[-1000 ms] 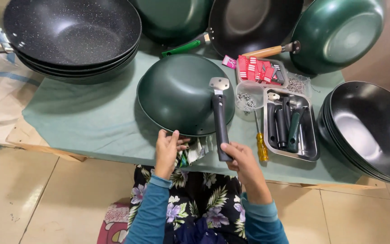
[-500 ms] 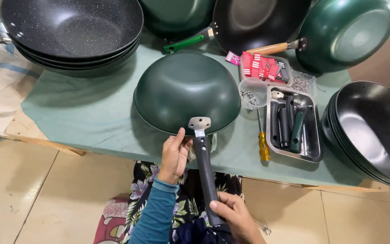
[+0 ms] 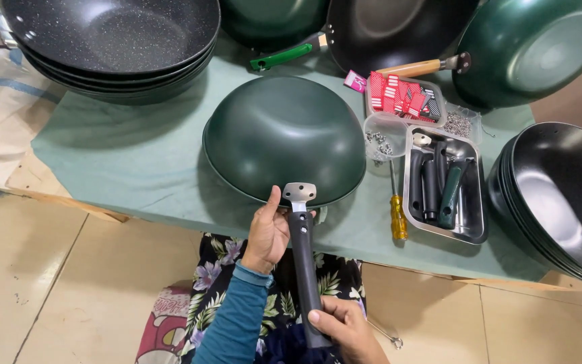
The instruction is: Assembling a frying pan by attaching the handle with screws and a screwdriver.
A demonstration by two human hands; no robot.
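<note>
Your left hand (image 3: 267, 232) rests against the upper end of the black handle (image 3: 304, 269), thumb raised beside its silver metal bracket (image 3: 300, 193), fingers curled loosely around the grip just below it. Your right hand (image 3: 345, 327) clenches the lower end of the same handle, close to your lap. The bracket lies against the rim of the green wok (image 3: 284, 138), which sits upside down on the green cloth (image 3: 136, 162) covering the table, right at the near edge in front of you.

Just right of the wok stands a small clear tub (image 3: 380, 135) with little metal parts in it. Behind that tub, a clear rectangular box (image 3: 402, 98) holds red and white packets, and a small pink packet (image 3: 355, 81) lies on the cloth at its left corner. A steel tray (image 3: 476, 216) beside the tub carries more handles, black and green. A screwdriver with a yellow grip (image 3: 397, 216) lies between the wok and the tray.

A stack of black speckled woks (image 3: 112, 40) fills the far left corner, and another stack of black woks (image 3: 560, 195) stands at the far right. At the back lie a pan with a green handle (image 3: 284, 55) and a green wok with a wooden handle (image 3: 533, 47).
</note>
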